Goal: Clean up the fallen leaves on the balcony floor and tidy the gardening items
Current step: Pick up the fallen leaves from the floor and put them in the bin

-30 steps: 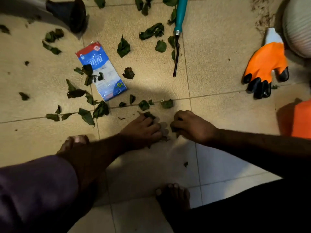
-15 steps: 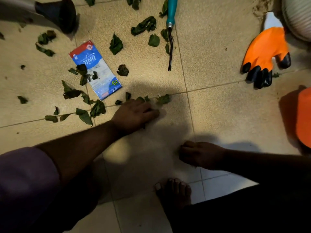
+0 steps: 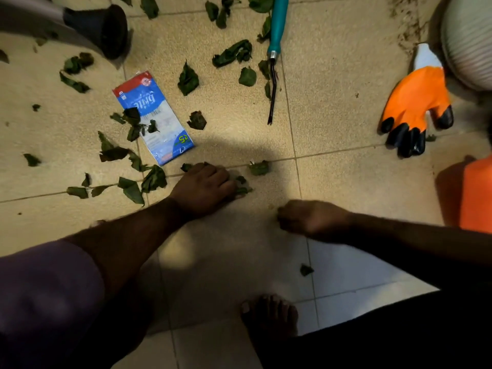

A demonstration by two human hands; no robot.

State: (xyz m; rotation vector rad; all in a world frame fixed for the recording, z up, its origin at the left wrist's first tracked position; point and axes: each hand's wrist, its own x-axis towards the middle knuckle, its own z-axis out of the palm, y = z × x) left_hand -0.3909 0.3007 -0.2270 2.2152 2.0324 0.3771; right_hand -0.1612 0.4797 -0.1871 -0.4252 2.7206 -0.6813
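Observation:
Green fallen leaves (image 3: 188, 80) lie scattered over the beige floor tiles, mostly at the upper left and centre. My left hand (image 3: 205, 185) rests palm down on the floor, its fingers curled over a small bunch of leaves (image 3: 243, 189). My right hand (image 3: 308, 217) is a closed fist just above the tile, to the right of the left one; what it holds is hidden. A teal-handled weeding tool (image 3: 275, 38) lies at the top centre. An orange glove with black fingertips (image 3: 418, 102) lies at the right.
A blue and white packet (image 3: 157, 121) lies among the leaves at the left. A dark rubber-tipped leg (image 3: 103, 27) stands at the top left, a ribbed white pot (image 3: 471, 41) at the top right, an orange object (image 3: 476, 195) at the right edge. My bare foot (image 3: 269, 315) is below.
My left hand has reached forward from beside the right hand onto leaves near the tile joint. My right hand has drawn back toward me, staying closed.

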